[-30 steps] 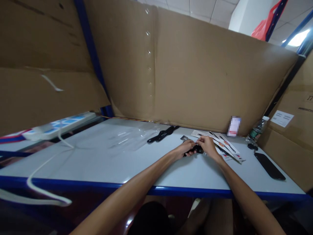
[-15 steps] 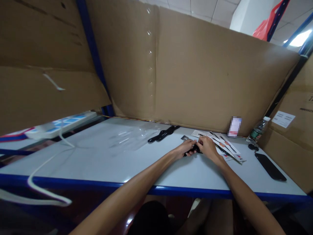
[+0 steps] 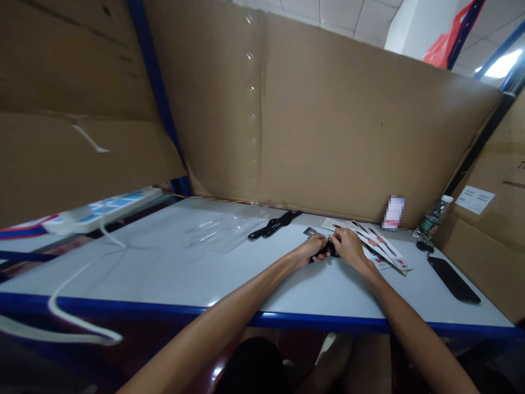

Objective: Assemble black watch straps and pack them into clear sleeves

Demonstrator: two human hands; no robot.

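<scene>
A small glossy black object (image 3: 329, 248) is gripped between my two hands just above the table, and its exact kind is hidden by my fingers. My left hand (image 3: 312, 246) is closed around its left side, with a dark end poking out below. From the right, my right hand (image 3: 346, 244) pinches the same piece with bent fingers. To the left lie long black spoon-like pieces (image 3: 275, 224) on the table. Printed cards (image 3: 379, 246) with pictures of long-handled items lie fanned beside my right hand. A small dark card (image 3: 310, 232) sits behind my left hand.
Clear plastic bags (image 3: 225, 227) lie on the white table (image 3: 156, 273). At the right are a bottle (image 3: 433, 220), a small black round item (image 3: 424, 247) and a black phone-like slab (image 3: 453, 279). A power strip (image 3: 106, 208) stands at the left; cardboard walls (image 3: 328, 120) enclose the back.
My fingers have shifted slightly on the black object, and a little more of it shows between my hands. The other things on the table stay where they were.
</scene>
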